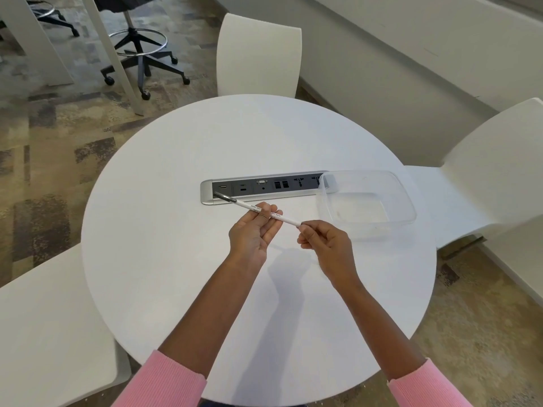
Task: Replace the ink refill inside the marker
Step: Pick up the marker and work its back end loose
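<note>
A thin white marker with small printed text and a dark cap end at its far left is held level above the round white table. My left hand grips it around the middle, palm up, fingers curled over the barrel. My right hand pinches the marker's right end between fingertips. The marker slants from upper left to lower right. No separate refill is visible.
A clear plastic container, seemingly with nothing in it, sits on the table's right side. A grey socket strip is set into the table's centre. White chairs stand at the far side, right and near left.
</note>
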`<state>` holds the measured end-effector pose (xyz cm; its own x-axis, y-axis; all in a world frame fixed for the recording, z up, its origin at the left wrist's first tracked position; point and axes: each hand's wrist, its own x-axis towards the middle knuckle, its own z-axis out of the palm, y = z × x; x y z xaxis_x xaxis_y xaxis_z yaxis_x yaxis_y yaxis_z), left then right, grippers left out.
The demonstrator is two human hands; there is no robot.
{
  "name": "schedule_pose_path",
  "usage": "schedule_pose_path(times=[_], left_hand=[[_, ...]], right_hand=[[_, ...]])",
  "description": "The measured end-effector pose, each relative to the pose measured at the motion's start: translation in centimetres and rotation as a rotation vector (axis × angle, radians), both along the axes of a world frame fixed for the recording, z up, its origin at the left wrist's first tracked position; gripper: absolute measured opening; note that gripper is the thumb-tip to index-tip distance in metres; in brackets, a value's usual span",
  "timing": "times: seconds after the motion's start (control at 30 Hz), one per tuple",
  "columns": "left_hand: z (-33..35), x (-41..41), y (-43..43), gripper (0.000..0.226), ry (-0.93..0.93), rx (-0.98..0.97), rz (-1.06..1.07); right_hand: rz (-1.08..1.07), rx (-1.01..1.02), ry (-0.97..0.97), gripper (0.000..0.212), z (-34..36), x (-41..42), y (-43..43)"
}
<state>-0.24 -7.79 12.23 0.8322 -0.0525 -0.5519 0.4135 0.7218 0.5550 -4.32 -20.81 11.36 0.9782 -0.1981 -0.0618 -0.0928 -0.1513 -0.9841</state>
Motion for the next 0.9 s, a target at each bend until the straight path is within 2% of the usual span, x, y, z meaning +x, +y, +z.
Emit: schedule_pose_path(times=[0.1, 0.2, 0.27, 0.33, 0.47, 0.67, 0.73, 0.8, 0.87, 0.9], left_hand=[[0.0, 0.0, 0.1, 0.011, -0.002, 0.002, 0.003], [0.0, 0.1, 0.3, 0.011, -0.005, 0.017, 0.004], [0.0, 0.0, 0.2, 0.010, -0.006, 0.021, -0.002], [-0.1, -0.1, 0.2, 0.009, -0.005, 0.020, -0.005], [-0.1, 0.0, 0.2, 0.009, -0.005, 0.026, -0.004], [0.1, 0.2, 0.2, 0.010, 0.007, 0.006, -0.007], [0.1, 0.2, 0.2, 0.009, 0.010, 0.002, -0.008], [0.1, 0.2, 0.3, 0.010, 0.008, 0.002, -0.007], [0.2, 0.3, 0.3, 0.010, 0.004, 0.009, -0.007], [0.2, 0.3, 0.3, 0.010, 0.003, 0.016, -0.010]], right_hand=[[-0.012, -0.010, -0.007, 0.020, 0.0, -0.2, -0.3], [-0.003, 0.249, 0.130, 0.007, 0.5, -0.1, -0.3], [-0.011, 0.344, 0.199, 0.014, 0.6, 0.0, -0.1], [-0.007, 0.340, 0.215, 0.017, 0.6, 0.1, -0.1], [0.009, 0.241, 0.126, 0.015, 0.7, 0.1, -0.3], [0.013, -0.154, -0.122, 0.017, 0.4, -0.3, -0.5], [0.009, -0.192, -0.129, 0.018, 0.5, -0.2, -0.7], [0.009, -0.110, -0.050, 0.017, 0.8, 0.0, -0.6], [0.016, 0.087, 0.089, 0.006, 1.2, 0.2, -0.3], [0.016, 0.170, 0.145, 0.007, 1.3, 0.3, -0.2]])
